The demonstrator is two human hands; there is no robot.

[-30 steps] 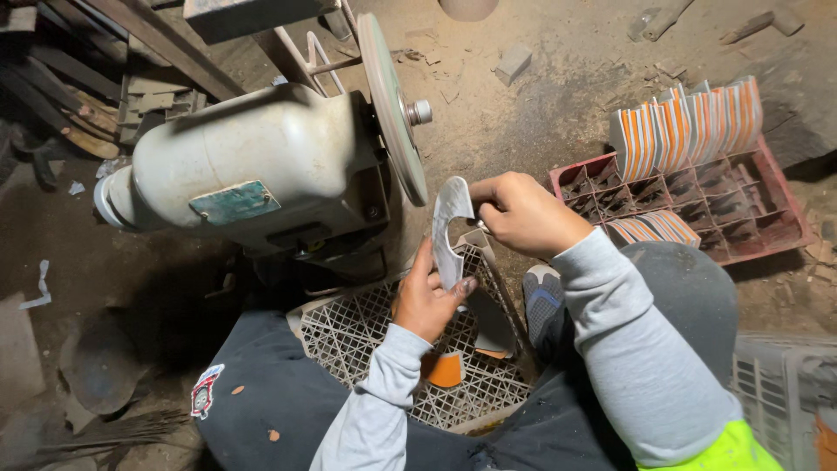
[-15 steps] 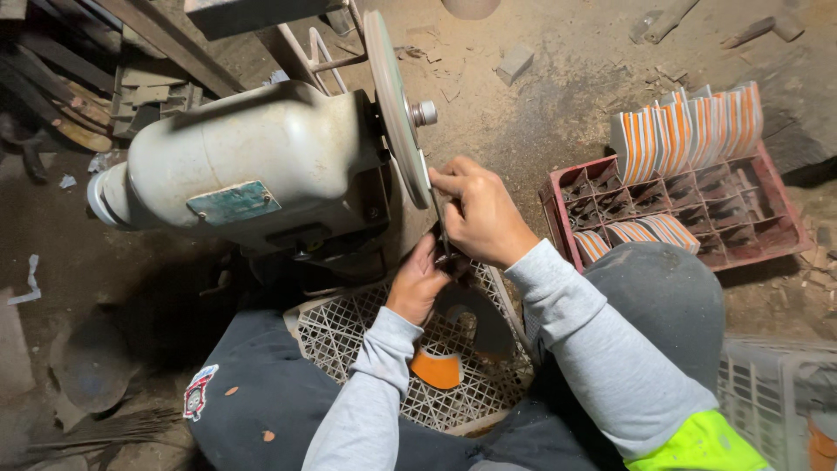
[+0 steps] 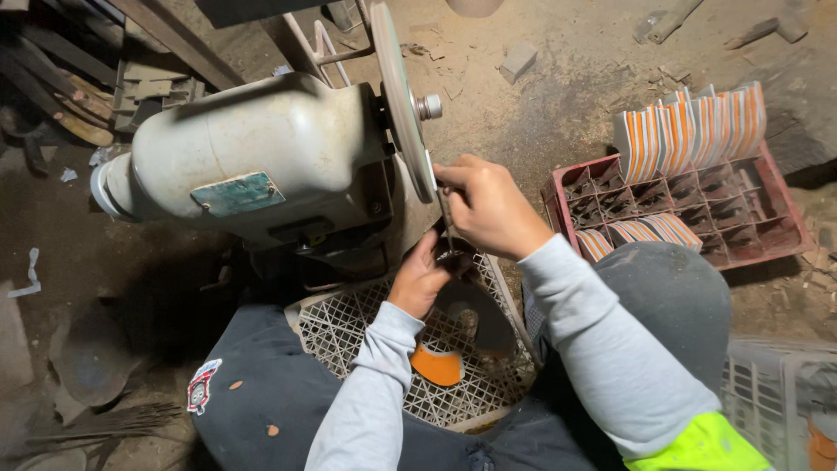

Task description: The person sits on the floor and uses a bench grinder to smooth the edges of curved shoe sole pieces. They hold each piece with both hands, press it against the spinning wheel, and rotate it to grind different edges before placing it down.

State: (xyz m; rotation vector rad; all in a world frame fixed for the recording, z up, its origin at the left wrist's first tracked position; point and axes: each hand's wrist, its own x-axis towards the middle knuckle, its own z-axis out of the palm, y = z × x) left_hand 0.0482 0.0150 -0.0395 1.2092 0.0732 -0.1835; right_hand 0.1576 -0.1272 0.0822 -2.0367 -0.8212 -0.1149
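Centrally, head view: my right hand (image 3: 490, 208) is closed around a thin metal blade (image 3: 447, 220), holding it upright with its top edge touching the face of the grinding wheel (image 3: 403, 100). My left hand (image 3: 421, 277), just below, pinches the blade's lower end from underneath. The wheel sits on the shaft of the pale motor (image 3: 248, 157) that fills the upper left of the frame. Beneath my hands lies a white plastic crate (image 3: 349, 327) holding an orange piece (image 3: 438, 365) and a dark curved piece. At the right, a red divided crate (image 3: 689, 205) carries a row of orange-striped pieces (image 3: 689, 131) standing along its far side.

Step in hand, as I judge it: grinding the blade's edge on the wheel. The next move calls for steady two-handed pressure and fingers kept clear of the wheel.
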